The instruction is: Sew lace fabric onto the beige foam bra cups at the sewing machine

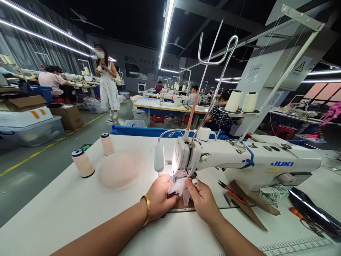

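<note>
A small piece of sheer white fabric (pixel 180 186) hangs in front of the needle area of a white JUKI sewing machine (pixel 218 156). My left hand (pixel 161 195), with a gold bracelet (pixel 147 210) at its wrist, is closed on the fabric's left side. On the right side, my right hand (pixel 202 199) pinches the same fabric between thumb and fingers. Both hands are close to the presser foot, whose contact with the cloth is partly hidden. The machine's lamp (pixel 159 158) stands just behind my left hand.
Two peach thread cones (pixel 83 164) and a pale sheer round pile (pixel 119 169) are on the table's left. Orange-handled thread snips (pixel 234 192), brown card pieces (pixel 252 209), a coiled cable (pixel 274 193) and a ruler (pixel 295 246) lie right. A person (pixel 108 81) stands in the aisle.
</note>
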The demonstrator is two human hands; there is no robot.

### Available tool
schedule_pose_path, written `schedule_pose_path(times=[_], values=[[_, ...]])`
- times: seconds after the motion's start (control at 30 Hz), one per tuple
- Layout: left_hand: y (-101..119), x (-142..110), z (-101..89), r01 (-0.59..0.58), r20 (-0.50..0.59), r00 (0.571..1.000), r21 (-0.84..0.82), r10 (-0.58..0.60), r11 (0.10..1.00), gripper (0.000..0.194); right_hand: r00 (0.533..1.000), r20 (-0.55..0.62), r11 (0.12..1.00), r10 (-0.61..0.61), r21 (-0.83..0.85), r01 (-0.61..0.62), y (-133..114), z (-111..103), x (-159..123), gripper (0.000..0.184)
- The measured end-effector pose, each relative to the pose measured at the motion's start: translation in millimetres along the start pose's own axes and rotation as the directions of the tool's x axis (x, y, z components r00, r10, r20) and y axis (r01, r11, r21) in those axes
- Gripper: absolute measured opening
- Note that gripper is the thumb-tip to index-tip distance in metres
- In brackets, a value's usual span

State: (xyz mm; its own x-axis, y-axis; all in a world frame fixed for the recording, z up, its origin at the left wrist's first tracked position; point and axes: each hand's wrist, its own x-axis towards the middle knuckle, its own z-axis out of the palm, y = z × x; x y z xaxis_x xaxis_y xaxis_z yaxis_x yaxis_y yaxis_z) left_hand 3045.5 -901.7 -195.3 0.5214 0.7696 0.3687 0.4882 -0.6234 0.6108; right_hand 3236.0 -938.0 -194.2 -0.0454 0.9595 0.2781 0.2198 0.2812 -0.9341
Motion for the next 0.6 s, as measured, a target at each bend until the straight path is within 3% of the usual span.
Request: schedule_pose_path(times=[0.13, 0.37, 0.43, 0.5, 0.57, 0.6], values=[[3.7, -2.0, -4.2, -0.044, 0.004, 0.999, -0.037, 0.045, 0.998, 0.017, 0.999, 0.048, 1.0, 0.003, -0.01, -0.003, -0.8, -1.7, -0.6, 0.057], [7.3, -7.9, -11.4, -0.168, -0.023, 0.986, -0.037, 0.167, 0.985, 0.023, 0.984, 0.149, 0.98, -0.101, -0.157, 0.125, -11.0, -10.9, -5.1, 0.052], [7.3, -12.4, -13.6, -0.217, 0.013, 0.976, -0.006, 0.217, 0.976, 0.02, 0.945, 0.287, 0.933, -0.157, -0.271, 0.238, -15.8, -16.7, -6.5, 0.05], [7.2, -18.1, -14.9, -0.281, 0.065, 0.958, 0.027, 0.278, 0.959, 0.016, 0.868, 0.462, 0.842, -0.18, -0.383, 0.379, -21.5, -23.1, -8.4, 0.046], [7.2, -23.7, -14.9, -0.343, 0.096, 0.937, 0.06, 0.337, 0.937, 0.017, 0.803, 0.579, 0.761, -0.143, -0.454, 0.463, -27.2, -28.8, -10.6, 0.04], [7.4, -25.8, -14.2, -0.368, 0.1, 0.928, 0.08, 0.36, 0.926, 0.019, 0.791, 0.601, 0.74, -0.117, -0.478, 0.473, -29.8, -31.1, -11.8, 0.037]])
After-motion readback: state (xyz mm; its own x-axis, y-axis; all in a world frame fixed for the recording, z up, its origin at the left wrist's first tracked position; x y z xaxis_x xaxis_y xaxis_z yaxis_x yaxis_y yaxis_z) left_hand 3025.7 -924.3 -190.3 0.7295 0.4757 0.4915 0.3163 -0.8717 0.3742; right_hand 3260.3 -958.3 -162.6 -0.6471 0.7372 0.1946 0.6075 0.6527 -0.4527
